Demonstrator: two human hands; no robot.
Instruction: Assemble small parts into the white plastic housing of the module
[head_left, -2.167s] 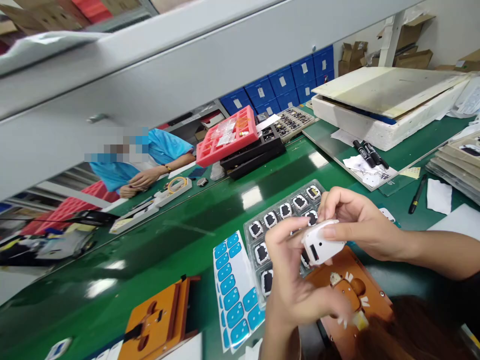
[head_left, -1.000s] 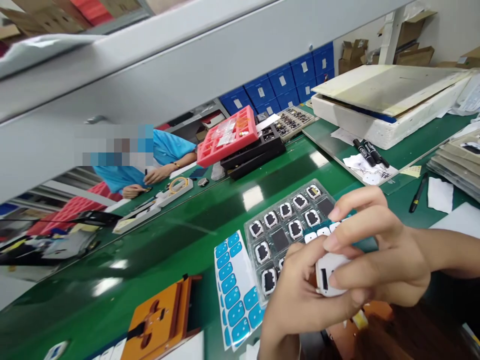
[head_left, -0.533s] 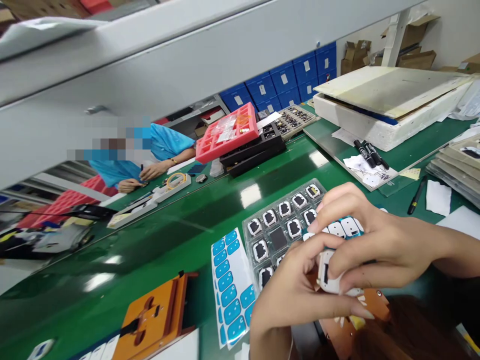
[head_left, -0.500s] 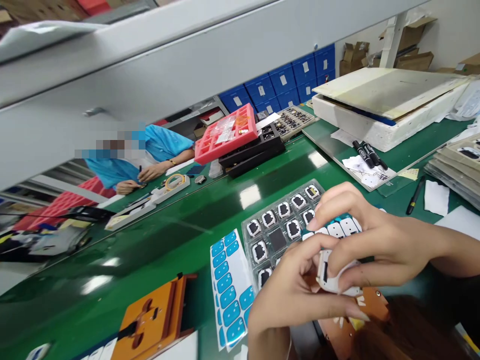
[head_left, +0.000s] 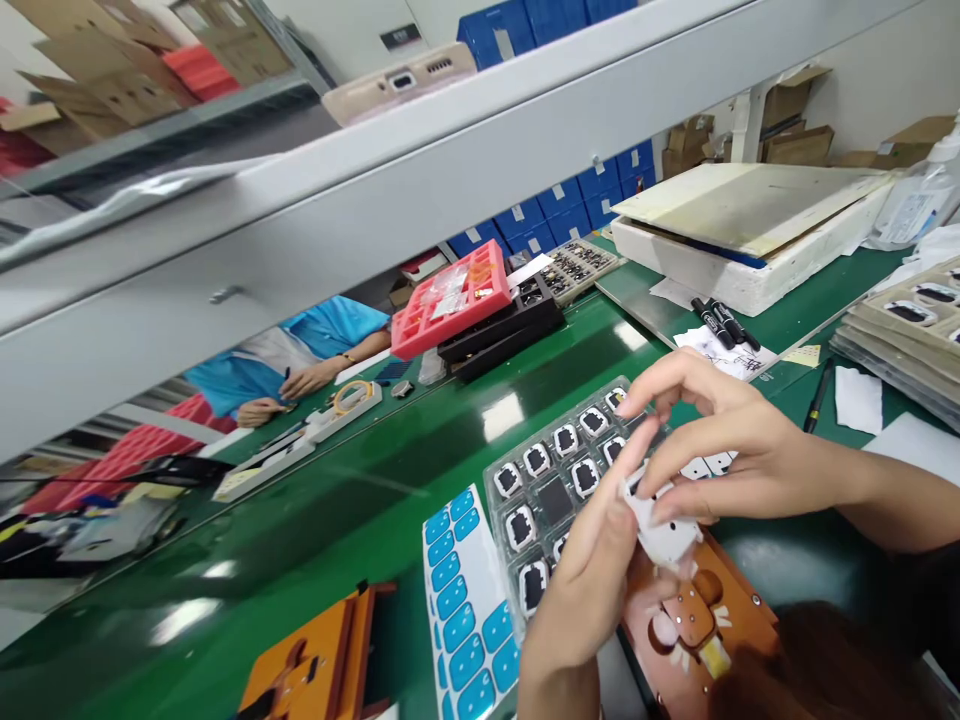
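Note:
A small white plastic part [head_left: 666,528] is held between both hands above an orange fixture [head_left: 694,630]. My left hand [head_left: 592,560] has its thumb and fingers pressed on the part's left side. From the right, my right hand [head_left: 720,450] pinches it, with its index finger stretched toward the tray. Behind the hands a clear tray [head_left: 495,530] holds several white-framed black parts [head_left: 521,525]. Left of the tray lies a sheet of blue stickers [head_left: 465,610]. White pieces with small holes [head_left: 720,463] show partly behind my right hand.
A second orange fixture [head_left: 315,650] sits at lower left. Red tray [head_left: 450,300] and black trays [head_left: 502,335] are stacked farther back. Markers [head_left: 724,322] and a white foam box [head_left: 757,275] stand at right. Across the green table, a person's hands [head_left: 289,395] are beneath a grey beam [head_left: 375,165].
The view has tilted upward. The white part has turned in my hands, showing a flat face with small holes. My left fingers have straightened along it, and more of the orange fixture shows.

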